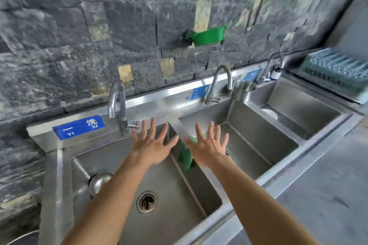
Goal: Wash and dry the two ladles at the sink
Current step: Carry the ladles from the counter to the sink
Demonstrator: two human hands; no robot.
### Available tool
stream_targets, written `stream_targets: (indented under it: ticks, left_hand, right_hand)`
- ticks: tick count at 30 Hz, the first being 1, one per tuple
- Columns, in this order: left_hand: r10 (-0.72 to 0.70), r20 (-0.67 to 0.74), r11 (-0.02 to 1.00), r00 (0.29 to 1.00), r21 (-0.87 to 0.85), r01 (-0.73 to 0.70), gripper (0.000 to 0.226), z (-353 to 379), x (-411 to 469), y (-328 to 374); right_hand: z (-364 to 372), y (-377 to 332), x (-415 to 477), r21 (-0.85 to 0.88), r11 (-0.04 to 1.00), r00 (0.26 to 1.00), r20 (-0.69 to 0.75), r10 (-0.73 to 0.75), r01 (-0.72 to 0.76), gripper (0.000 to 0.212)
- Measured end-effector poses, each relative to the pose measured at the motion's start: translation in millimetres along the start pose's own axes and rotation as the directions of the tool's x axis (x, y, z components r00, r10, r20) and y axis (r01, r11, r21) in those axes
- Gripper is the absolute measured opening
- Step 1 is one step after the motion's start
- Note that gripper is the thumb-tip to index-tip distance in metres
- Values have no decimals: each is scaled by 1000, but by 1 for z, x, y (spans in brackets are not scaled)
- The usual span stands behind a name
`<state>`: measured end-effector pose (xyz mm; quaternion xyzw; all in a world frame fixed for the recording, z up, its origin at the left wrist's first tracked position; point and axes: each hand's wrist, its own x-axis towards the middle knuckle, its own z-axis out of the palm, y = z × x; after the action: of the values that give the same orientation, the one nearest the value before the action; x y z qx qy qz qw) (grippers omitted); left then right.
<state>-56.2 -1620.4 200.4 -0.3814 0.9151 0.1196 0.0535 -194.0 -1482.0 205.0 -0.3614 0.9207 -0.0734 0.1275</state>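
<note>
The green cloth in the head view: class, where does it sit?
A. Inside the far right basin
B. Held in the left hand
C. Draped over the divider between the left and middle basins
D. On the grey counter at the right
C: the green cloth hangs over the steel divider between the left and middle basins, partly behind the open, empty right hand; the left hand is empty too.

Left basin (169, 223) lies open (ladle bowl (98, 183), seemingly, hugging left wall).
</note>
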Motion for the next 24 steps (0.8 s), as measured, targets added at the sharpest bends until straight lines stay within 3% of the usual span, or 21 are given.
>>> stream_targets:
  ticks: [6, 12, 24]
  left_hand:
    - [211, -22, 977, 977, 44, -210, 91, -45, -35, 161]
    - [400, -23, 916, 916, 36, -399, 92, -50, -98, 316]
    - [683, 85, 725, 726, 43, -687, 90, 5, -286, 585]
  right_hand:
    - [-104, 119, -62, 28, 983, 975, -120, 185, -183, 80]
    - [-162, 251, -158, 59, 939, 916, -205, 344, -339, 78]
    - [-192, 502, -407, 158, 784, 738, -267, 619, -601, 89]
